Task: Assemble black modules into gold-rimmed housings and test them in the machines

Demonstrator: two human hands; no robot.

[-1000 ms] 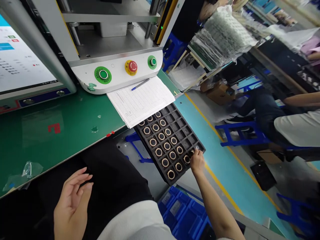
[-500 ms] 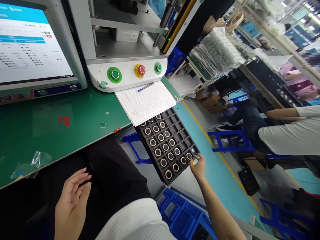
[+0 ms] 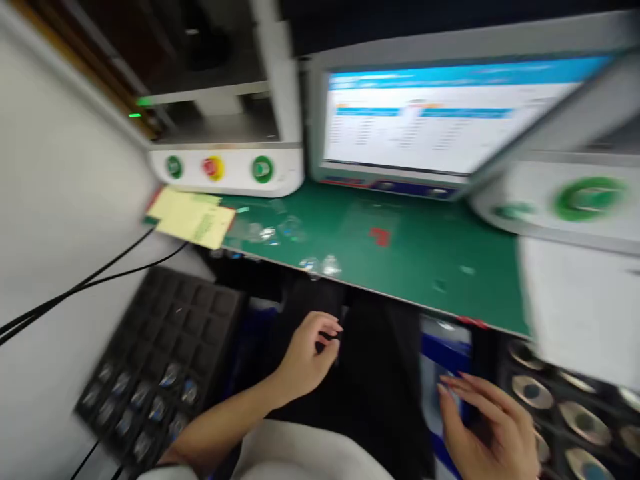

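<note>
My left hand hovers over my dark-trousered lap, fingers loosely curled and a gap showing between thumb and forefinger. Nothing shows in it. To the right, my right hand is held up with bent fingers and a dark gap inside the thumb; I see no object there, though the picture is blurred. It is nearest to a dark tray of round pieces with pale gold rims. At lower left, another black compartment tray carries several small clear, shiny pieces in its lower cells.
The green bench bears clear plastic scraps, yellow paper and white sheets. Behind stand a lit monitor and a machine panel with buttons. Black cables cross on the left.
The view has swung left, bringing the second tray into sight. My right hand has come away from the round-piece tray's cells. My left hand now extends further forward over my lap.
</note>
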